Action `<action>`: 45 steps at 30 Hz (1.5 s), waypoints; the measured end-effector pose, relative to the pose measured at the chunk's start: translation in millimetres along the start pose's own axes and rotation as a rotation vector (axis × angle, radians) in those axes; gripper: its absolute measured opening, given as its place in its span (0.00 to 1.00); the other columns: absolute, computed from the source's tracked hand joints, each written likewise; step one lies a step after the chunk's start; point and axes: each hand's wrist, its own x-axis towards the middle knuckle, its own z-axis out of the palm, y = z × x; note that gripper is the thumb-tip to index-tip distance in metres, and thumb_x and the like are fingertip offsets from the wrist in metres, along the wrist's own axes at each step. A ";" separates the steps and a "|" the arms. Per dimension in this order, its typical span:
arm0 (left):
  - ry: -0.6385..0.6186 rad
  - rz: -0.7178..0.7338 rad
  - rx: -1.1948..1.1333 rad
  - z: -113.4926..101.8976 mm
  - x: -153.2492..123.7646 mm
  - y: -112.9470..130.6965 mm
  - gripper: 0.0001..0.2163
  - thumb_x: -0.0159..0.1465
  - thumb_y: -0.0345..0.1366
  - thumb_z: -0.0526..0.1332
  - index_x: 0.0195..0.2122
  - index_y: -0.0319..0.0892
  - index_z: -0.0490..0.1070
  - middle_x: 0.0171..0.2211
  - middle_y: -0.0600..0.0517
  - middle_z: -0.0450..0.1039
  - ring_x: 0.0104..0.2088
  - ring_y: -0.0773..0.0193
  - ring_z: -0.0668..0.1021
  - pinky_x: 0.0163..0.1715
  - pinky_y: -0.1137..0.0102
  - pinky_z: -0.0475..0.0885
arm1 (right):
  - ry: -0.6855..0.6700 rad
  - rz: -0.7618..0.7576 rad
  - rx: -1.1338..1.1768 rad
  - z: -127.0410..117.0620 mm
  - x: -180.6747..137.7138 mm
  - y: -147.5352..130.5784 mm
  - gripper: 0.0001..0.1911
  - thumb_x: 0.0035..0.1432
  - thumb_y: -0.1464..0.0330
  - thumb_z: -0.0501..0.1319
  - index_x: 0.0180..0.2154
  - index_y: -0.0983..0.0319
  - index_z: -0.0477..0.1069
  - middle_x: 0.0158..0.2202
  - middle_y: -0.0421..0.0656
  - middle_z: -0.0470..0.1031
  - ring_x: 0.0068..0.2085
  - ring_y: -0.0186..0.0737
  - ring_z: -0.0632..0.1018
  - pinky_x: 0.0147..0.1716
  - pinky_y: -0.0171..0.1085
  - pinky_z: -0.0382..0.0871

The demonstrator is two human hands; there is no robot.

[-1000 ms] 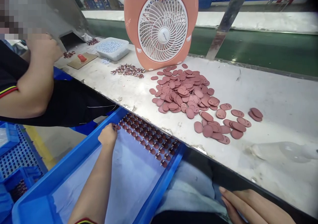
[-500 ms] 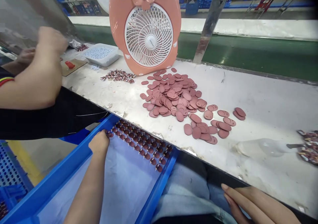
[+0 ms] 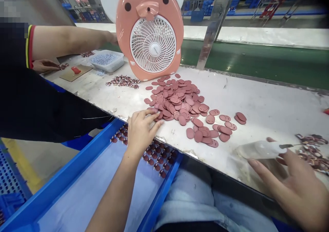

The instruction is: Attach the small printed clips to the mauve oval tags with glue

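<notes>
Across a white bench [image 3: 269, 95], dull red discs [image 3: 189, 100] lie heaped in front of an orange animal-faced fan [image 3: 150, 36], with some scattered to the right. The left hand [image 3: 143, 128] reaches over the bench's near edge, fingers bent, tips at the pile's near-left side; whether they pinch a disc cannot be told. Further right, the right hand [image 3: 299, 187] curves around a clear bottle [image 3: 257, 149] lying on its side, thumb and fingers parted; how firmly they press cannot be told. Beside the bottle's dark tip sits a clump [image 3: 312, 151] of small pieces. Below the left arm, a blue tray [image 3: 64, 175] holds rows of dark red parts [image 3: 163, 158]. At left, a co-worker's arm [image 3: 69, 38] stretches past a tub [image 3: 113, 66].
</notes>
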 end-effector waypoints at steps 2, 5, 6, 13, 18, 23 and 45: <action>0.017 -0.032 -0.038 2.4 1.9 2.2 0.09 0.64 0.42 0.65 0.41 0.49 0.83 0.45 0.49 0.81 0.48 0.50 0.75 0.53 0.55 0.66 | -0.005 0.009 -0.022 1.9 5.2 -7.1 0.26 0.56 0.40 0.55 0.28 0.55 0.60 0.25 0.45 0.66 0.29 0.54 0.71 0.25 0.48 0.64; 0.094 -0.120 -0.114 -1.3 -3.9 5.9 0.09 0.65 0.42 0.63 0.39 0.48 0.83 0.43 0.48 0.80 0.47 0.50 0.75 0.54 0.54 0.66 | -0.005 0.056 0.102 -0.1 5.8 -10.3 0.23 0.56 0.43 0.60 0.29 0.56 0.66 0.26 0.46 0.70 0.28 0.50 0.72 0.24 0.44 0.64; 0.132 -0.157 -0.152 -4.6 -7.8 10.1 0.10 0.65 0.42 0.63 0.39 0.47 0.83 0.43 0.48 0.80 0.47 0.51 0.76 0.54 0.55 0.66 | 0.007 0.081 0.187 -1.5 4.3 -11.3 0.21 0.56 0.46 0.62 0.34 0.57 0.70 0.29 0.48 0.73 0.31 0.52 0.74 0.25 0.43 0.65; -0.028 -0.353 -0.721 -32.1 -59.6 86.9 0.13 0.68 0.42 0.59 0.37 0.48 0.84 0.31 0.50 0.79 0.28 0.61 0.77 0.30 0.68 0.73 | -0.115 0.031 0.780 -5.9 -16.7 -56.6 0.15 0.64 0.54 0.58 0.45 0.56 0.68 0.29 0.41 0.72 0.23 0.40 0.73 0.18 0.36 0.71; -0.259 -0.450 -1.068 -38.6 -94.9 127.8 0.07 0.62 0.41 0.66 0.32 0.52 0.85 0.31 0.47 0.80 0.35 0.56 0.80 0.34 0.67 0.74 | -0.444 -0.004 0.877 -3.0 -21.3 -96.5 0.13 0.58 0.59 0.68 0.37 0.59 0.68 0.27 0.37 0.71 0.25 0.34 0.73 0.22 0.30 0.69; -0.705 -0.597 -1.294 -30.5 -106.7 119.8 0.18 0.60 0.54 0.66 0.31 0.44 0.84 0.28 0.47 0.79 0.27 0.63 0.77 0.28 0.72 0.70 | -0.662 -0.193 0.789 -19.3 -20.8 -91.2 0.06 0.56 0.70 0.65 0.35 0.58 0.68 0.28 0.36 0.73 0.27 0.33 0.74 0.26 0.29 0.71; -0.438 -1.009 -2.062 0.0 -142.3 128.7 0.14 0.58 0.47 0.71 0.42 0.49 0.81 0.35 0.54 0.83 0.31 0.72 0.81 0.21 0.84 0.73 | -0.138 -0.077 0.466 -38.1 -55.2 -22.1 0.17 0.59 0.56 0.65 0.48 0.52 0.72 0.43 0.48 0.77 0.35 0.49 0.83 0.26 0.34 0.79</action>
